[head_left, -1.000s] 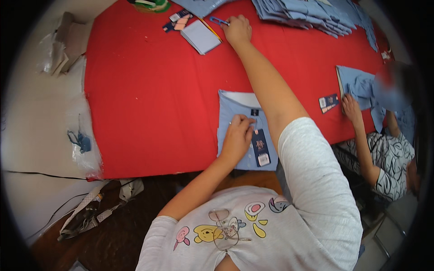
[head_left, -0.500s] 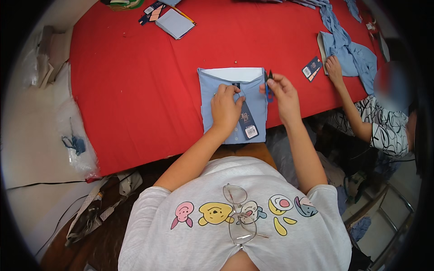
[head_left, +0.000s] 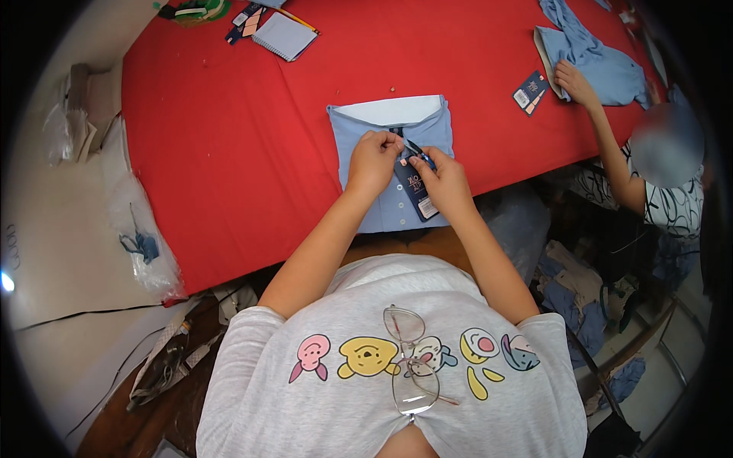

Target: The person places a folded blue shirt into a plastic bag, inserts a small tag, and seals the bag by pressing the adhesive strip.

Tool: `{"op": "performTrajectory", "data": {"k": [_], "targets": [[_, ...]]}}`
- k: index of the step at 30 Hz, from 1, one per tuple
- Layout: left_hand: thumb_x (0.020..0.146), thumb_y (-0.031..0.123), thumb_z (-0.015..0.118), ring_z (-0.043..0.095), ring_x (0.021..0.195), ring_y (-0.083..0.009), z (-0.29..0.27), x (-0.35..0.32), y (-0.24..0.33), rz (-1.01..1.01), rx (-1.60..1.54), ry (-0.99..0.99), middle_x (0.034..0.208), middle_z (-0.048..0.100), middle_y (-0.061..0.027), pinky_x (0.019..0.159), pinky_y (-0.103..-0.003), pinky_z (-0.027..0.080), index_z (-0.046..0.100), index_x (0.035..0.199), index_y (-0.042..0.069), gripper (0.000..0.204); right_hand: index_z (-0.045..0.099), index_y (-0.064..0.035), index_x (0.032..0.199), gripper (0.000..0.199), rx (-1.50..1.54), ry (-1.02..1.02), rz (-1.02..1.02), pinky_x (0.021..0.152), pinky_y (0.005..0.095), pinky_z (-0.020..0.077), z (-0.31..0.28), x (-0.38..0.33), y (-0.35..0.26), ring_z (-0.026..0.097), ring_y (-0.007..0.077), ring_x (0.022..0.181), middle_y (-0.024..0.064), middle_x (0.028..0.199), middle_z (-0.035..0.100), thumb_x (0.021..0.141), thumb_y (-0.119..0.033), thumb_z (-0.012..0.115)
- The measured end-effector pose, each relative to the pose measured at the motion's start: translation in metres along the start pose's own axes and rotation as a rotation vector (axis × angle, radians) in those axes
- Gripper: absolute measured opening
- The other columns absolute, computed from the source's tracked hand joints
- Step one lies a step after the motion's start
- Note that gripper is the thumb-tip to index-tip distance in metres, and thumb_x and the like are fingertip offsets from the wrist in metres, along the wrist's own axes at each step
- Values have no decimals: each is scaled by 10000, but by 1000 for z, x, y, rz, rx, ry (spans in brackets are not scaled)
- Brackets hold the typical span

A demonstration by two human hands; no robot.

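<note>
A folded light blue shirt (head_left: 379, 219) with a row of buttons lies in front of me, a white sheet (head_left: 393, 111) showing at its neck edge. On the shirt's front rests a dark blue hang tag (head_left: 416, 191). My left hand (head_left: 372, 166) is closed in a pinch just below the neckline; what its fingertips hold is too small to make out. Small thread snips (head_left: 419, 151) with dark blades and a blue handle are in my right hand (head_left: 445, 183). Their blades point at my left fingertips, above the tag.
Red cloth (head_left: 229, 168) covers the table. A spiral notebook (head_left: 284, 36), a pencil (head_left: 299, 20) and more tags (head_left: 243, 23) lie at the far left. On the right, a co-worker's hand (head_left: 576, 82) touches another blue garment (head_left: 607, 75), beside a loose tag (head_left: 529, 92).
My right hand has brought the snips leftward from beside the shirt to the neckline. My left fingers have drawn into a pinch there. The view has shifted slightly.
</note>
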State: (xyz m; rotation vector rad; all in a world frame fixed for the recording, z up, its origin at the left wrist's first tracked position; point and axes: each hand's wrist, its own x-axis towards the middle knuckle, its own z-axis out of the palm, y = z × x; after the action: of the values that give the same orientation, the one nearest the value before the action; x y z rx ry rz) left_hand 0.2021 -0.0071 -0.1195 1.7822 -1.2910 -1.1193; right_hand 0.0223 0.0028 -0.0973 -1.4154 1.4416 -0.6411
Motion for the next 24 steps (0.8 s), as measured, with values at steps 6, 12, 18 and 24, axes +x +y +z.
{"op": "performTrajectory", "data": {"k": [6, 12, 18, 24], "targets": [[991, 154, 747, 690, 912, -278, 2, -3, 2, -21, -41, 16, 1001, 693, -152, 835, -390, 551, 789, 1037, -27, 191, 779, -25, 1169, 239, 20, 6, -26, 649, 369, 536, 2, -4, 1, 707, 223, 685, 192, 869, 754, 1030, -218, 749], [1018, 170, 747, 658, 941, -207, 0, 0, 5, -79, -6, -28, 1037, 690, -120, 841, -342, 528, 773, 1070, -50, 227, 779, -26, 1164, 237, -7, 29, -54, 664, 372, 545, 4, 0, 6, 708, 230, 693, 193, 894, 762, 1033, -221, 750], [1020, 189, 748, 654, 916, -209, -3, -2, 11, -73, 19, -33, 1025, 698, -121, 826, -356, 527, 772, 1062, -51, 245, 777, -33, 1161, 230, 34, -15, -4, 635, 353, 521, -1, 2, 4, 669, 177, 658, 166, 817, 738, 1047, -230, 739], [1020, 189, 749, 647, 887, -204, -2, -3, 10, -65, 21, -8, 1015, 701, -118, 810, -353, 528, 773, 1061, -48, 241, 771, -39, 1156, 222, 54, -34, 12, 608, 329, 495, 0, 2, 7, 621, 124, 639, 126, 734, 689, 1057, -235, 732]]}}
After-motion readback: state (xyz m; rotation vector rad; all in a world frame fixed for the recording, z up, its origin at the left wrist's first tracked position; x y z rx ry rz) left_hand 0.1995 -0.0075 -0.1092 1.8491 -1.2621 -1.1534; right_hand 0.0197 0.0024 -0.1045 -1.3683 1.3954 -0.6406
